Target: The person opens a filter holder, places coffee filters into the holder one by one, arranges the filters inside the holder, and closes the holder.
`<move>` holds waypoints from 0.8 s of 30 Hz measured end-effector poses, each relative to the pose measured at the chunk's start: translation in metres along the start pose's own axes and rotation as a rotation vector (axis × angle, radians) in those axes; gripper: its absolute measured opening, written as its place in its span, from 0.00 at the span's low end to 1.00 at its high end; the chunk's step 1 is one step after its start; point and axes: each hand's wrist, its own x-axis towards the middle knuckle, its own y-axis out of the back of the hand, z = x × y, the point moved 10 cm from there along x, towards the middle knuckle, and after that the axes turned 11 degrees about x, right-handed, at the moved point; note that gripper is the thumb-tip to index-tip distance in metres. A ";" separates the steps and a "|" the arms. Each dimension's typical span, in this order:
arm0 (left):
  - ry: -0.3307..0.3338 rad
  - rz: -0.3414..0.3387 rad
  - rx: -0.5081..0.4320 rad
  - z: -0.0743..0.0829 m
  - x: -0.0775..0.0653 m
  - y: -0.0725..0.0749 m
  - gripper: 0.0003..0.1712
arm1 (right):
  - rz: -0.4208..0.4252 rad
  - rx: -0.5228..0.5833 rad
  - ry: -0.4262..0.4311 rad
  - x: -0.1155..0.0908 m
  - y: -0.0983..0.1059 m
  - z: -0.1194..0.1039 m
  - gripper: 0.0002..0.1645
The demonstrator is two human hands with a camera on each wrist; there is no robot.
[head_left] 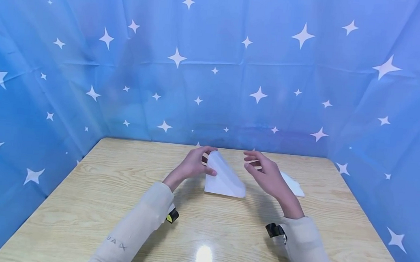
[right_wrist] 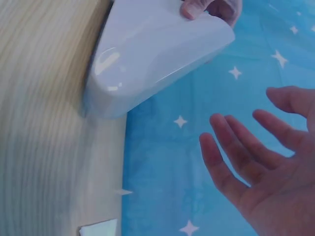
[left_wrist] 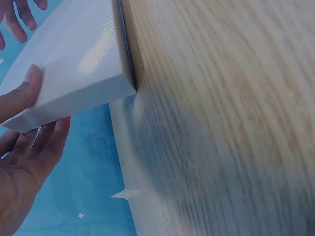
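A white, glossy triangular plastic piece point(head_left: 224, 177) with rounded corners and a raised side wall stands on edge, its lower side close over the wooden table. My left hand point(head_left: 195, 163) grips its upper left end, thumb point(left_wrist: 30, 86) on the near face and the other fingers behind. To the right, my right hand point(head_left: 267, 175) hovers apart from the piece, palm toward it, with fingers point(right_wrist: 231, 142) spread and loosely bent. Nothing is in that hand. Beyond the right wrist lies a flat white piece point(head_left: 293, 184) on the table, partly hidden by the hand.
The light wood table point(head_left: 118, 189) reaches back to a blue star-patterned cloth point(head_left: 216, 46), which also hangs along both sides. Black wrist-camera parts point(head_left: 275, 230) jut out under the forearms. A bright reflection shows on the table's near part.
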 end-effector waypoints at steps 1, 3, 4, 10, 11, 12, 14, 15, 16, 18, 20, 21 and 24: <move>-0.005 -0.006 -0.016 0.001 -0.001 -0.001 0.43 | -0.002 0.001 0.002 0.000 -0.001 -0.002 0.26; -0.016 -0.016 -0.048 0.003 -0.003 -0.002 0.40 | -0.007 0.002 0.004 -0.001 -0.002 -0.006 0.26; -0.016 -0.020 -0.051 0.003 -0.004 -0.003 0.39 | -0.010 0.005 0.006 -0.001 -0.003 -0.008 0.26; -0.046 -0.049 -0.043 0.008 -0.011 -0.007 0.37 | -0.011 0.019 0.017 -0.002 -0.005 -0.018 0.26; -0.058 -0.056 -0.045 0.010 -0.012 -0.008 0.36 | -0.009 0.019 0.020 -0.002 -0.006 -0.019 0.26; -0.067 -0.061 -0.040 0.012 -0.014 -0.008 0.35 | -0.008 0.019 0.025 -0.001 -0.006 -0.020 0.26; -0.082 -0.070 -0.042 0.015 -0.016 -0.010 0.34 | -0.007 0.018 0.036 0.000 -0.008 -0.023 0.25; -0.086 -0.071 -0.041 0.016 -0.017 -0.010 0.33 | -0.011 0.019 0.042 0.000 -0.010 -0.025 0.25; -0.086 -0.070 -0.045 0.016 -0.019 -0.010 0.33 | -0.012 0.018 0.046 0.001 -0.012 -0.027 0.24; -0.080 -0.065 -0.053 0.015 -0.022 -0.011 0.32 | -0.015 0.013 0.057 0.002 -0.016 -0.030 0.22; -0.069 -0.060 -0.065 0.013 -0.025 -0.011 0.31 | -0.025 0.005 0.067 0.003 -0.021 -0.033 0.21; -0.061 -0.059 -0.071 0.012 -0.026 -0.012 0.31 | -0.031 0.000 0.073 0.004 -0.023 -0.035 0.21; -0.057 -0.054 -0.078 0.011 -0.029 -0.012 0.30 | -0.040 -0.021 0.094 0.005 -0.030 -0.038 0.20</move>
